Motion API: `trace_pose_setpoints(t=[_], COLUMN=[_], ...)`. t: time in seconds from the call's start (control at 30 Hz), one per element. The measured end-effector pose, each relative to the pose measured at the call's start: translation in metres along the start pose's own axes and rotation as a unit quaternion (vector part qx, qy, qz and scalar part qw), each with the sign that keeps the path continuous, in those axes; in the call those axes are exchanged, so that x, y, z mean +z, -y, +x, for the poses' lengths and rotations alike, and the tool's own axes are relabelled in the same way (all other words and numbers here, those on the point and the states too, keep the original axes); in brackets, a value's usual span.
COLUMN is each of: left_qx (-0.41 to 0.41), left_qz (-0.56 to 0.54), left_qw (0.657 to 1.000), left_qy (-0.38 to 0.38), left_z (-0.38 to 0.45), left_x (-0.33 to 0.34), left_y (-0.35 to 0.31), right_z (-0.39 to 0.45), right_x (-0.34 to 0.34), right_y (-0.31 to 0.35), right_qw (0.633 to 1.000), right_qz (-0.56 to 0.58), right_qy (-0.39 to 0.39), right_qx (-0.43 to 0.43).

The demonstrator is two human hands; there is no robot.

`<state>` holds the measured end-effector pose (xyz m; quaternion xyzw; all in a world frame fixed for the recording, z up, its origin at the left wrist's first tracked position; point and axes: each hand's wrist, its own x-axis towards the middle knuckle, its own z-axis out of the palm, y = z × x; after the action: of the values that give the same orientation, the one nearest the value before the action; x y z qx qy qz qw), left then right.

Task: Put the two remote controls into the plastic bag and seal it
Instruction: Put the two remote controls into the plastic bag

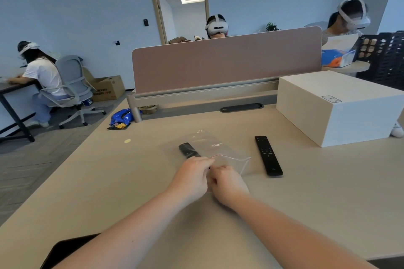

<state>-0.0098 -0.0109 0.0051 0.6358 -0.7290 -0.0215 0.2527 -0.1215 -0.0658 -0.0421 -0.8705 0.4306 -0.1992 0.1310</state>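
Note:
A clear plastic bag with a red zip strip lies on the beige desk, its mouth facing me. My left hand and my right hand meet at the near edge of the bag, fingers pinched on its opening. A short black remote lies just left of the bag, partly hidden by my left hand; whether it is inside the bag is unclear. A long black remote lies on the desk to the right of the bag, apart from it.
A large white box stands at the right rear. A pink divider panel closes the desk's far edge. A blue snack packet lies at the far left corner. A dark object sits at the near edge. Several people with headsets sit around.

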Motion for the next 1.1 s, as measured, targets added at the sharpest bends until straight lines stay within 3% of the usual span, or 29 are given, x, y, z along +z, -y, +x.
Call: trace_pose_setpoints(t=[0.13,0.3,0.37,0.47,0.57,0.67,0.83,1.0,1.1], left_qx=[-0.002,-0.014,-0.026,-0.045,-0.050,-0.046,-0.044,-0.090,-0.112], left_qz=[0.010,0.018,0.021,0.029,0.036,0.038,0.055,0.060,0.049], left_qw=[1.000,1.000,0.999,0.998,0.998,0.998,0.997,0.993,0.992], left_qy=[0.000,0.006,0.013,0.024,0.031,0.035,0.042,0.043,0.039], left_z=[0.001,-0.001,-0.001,-0.002,-0.003,-0.004,-0.004,0.001,0.003], left_x=[-0.002,-0.005,-0.005,-0.005,-0.007,-0.011,-0.017,-0.018,-0.020], left_y=[0.005,0.001,0.000,-0.004,-0.009,-0.014,-0.016,-0.014,-0.018], right_z=[-0.015,-0.039,-0.043,-0.047,-0.047,-0.042,-0.044,-0.062,-0.078], right_x=[-0.012,-0.042,-0.053,-0.061,-0.061,-0.059,-0.071,-0.108,-0.131], right_y=[-0.013,-0.046,-0.060,-0.077,-0.083,-0.086,-0.075,-0.042,-0.018], right_qw=[0.997,0.957,0.957,0.957,0.952,0.956,0.946,0.934,0.935], right_qz=[0.041,0.005,-0.034,-0.077,-0.121,-0.104,0.060,0.204,0.261], right_qy=[-0.069,-0.289,-0.268,-0.113,-0.045,-0.064,-0.129,-0.176,-0.156], right_qx=[-0.002,0.029,0.107,0.257,0.277,0.268,0.291,0.233,0.184])
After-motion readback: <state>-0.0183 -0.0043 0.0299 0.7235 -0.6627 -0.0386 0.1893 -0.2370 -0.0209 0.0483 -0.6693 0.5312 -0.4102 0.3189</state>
